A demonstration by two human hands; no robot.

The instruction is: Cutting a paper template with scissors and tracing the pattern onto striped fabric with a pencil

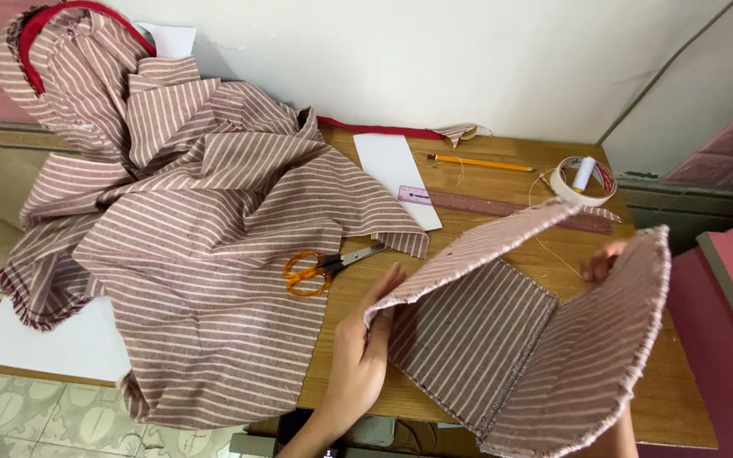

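The left hand (365, 339) pinches the near corner of a cut striped panel (477, 246), lifting its edge so the piece arches up and away toward the far right. The right hand (601, 261), mostly hidden behind a second raised panel (604, 348), seems to grip where the pieces meet; its fingers look closed on cloth, though the view there is poor. Between the hands a third panel (468, 339) lies flat on the table (341, 373).

The step in hand looks like opening out and lining up cut fabric pieces. The next move would call for keeping the frayed edges matched and the stripes running true while the raised pieces are laid or turned.

Just beyond the left hand lie orange-handled scissors (320, 267), and left of them a big heap of the same striped cloth (188, 220). Beyond the right hand are a ruler (477, 202), a pencil (481, 163) and a tape roll (585, 178).
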